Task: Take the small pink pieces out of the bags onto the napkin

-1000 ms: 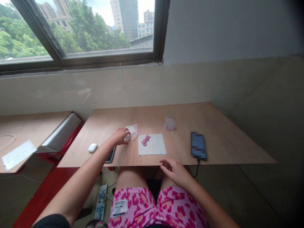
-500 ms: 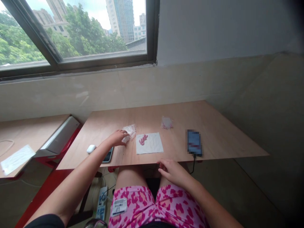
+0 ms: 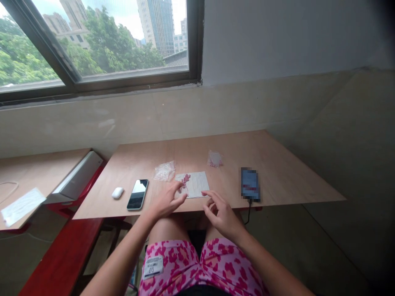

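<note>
My left hand (image 3: 168,200) hovers at the near left corner of a white paper sheet (image 3: 196,185), fingers spread and empty. Its fingertips are close to a line of small pink beads (image 3: 185,179) lying on the sheet's left side. My right hand (image 3: 221,214) sits at the table's front edge near the sheet's lower right corner, fingers loosely curled around nothing. A crumpled clear plastic bag (image 3: 164,171) lies just beyond my left hand. A smaller clear bag with pink bits inside (image 3: 214,159) lies farther back.
A black smartphone (image 3: 137,194) and a white earbud case (image 3: 117,193) lie left of the sheet on the wooden table (image 3: 262,164). A pixelated phone (image 3: 250,184) with a black cable lies to the right. A second desk (image 3: 37,168) stands at left, with a window behind.
My left hand has let go of the clear bag and moved nearer, to the sheet's corner, uncovering the black phone. The bag now lies alone. My right hand has barely moved, and the view has shifted slightly.
</note>
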{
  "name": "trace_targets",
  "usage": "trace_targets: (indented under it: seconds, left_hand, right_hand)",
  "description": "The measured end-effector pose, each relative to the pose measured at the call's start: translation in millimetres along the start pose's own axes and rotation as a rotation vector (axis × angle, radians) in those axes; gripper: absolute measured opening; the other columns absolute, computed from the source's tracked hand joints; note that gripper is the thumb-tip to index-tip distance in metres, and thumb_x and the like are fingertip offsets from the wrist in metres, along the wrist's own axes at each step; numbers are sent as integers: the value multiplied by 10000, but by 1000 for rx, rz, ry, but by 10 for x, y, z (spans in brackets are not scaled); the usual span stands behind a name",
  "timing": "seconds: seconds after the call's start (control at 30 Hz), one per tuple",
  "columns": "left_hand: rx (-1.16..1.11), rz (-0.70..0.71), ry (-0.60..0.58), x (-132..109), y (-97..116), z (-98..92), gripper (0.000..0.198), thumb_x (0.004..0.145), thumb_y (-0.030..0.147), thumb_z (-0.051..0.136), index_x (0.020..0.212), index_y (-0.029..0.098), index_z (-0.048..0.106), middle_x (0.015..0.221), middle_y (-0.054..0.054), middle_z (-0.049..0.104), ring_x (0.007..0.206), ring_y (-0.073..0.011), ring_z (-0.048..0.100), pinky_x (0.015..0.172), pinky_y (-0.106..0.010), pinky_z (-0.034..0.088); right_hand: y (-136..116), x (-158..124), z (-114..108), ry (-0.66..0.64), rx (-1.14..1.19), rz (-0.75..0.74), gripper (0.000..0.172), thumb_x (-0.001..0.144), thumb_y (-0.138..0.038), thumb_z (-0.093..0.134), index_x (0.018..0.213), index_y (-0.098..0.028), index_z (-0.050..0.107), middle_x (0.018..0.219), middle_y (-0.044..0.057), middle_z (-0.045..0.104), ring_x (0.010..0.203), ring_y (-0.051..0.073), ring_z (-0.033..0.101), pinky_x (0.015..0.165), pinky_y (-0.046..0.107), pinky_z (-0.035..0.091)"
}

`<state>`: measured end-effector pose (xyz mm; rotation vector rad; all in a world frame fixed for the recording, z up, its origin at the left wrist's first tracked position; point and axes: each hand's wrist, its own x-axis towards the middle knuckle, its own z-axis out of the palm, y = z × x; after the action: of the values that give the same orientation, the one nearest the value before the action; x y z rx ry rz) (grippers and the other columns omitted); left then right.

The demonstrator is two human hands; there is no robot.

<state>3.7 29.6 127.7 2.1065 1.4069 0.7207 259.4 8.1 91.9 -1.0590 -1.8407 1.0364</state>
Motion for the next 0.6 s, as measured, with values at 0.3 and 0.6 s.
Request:
trace_targets:
  seconds: [0.3, 0.6]
  left_hand:
    - [-605, -245, -191, -346, 174, 676, 404, 1038, 525, 371, 1031, 196, 605, 1003, -55, 633, 950, -215, 580, 910, -338, 449]
    - [-625, -196, -316, -380, 219, 620, 337, 983, 499, 502, 1092, 196, 603, 1109, -70, 657, 1064, -244, 593, 961, -358, 464]
  right_hand:
    - [-91, -45, -24, -199, 64, -107, 189, 944, -241, 583, 1093, -222, 697, 1046, 59, 698, 787, 169, 635, 678, 273, 525]
    - [-57, -81, 89, -396, -43, -158, 266, 851, -126, 595, 1075, -227, 696, 975, 35, 720, 832, 192, 654, 756, 286, 514]
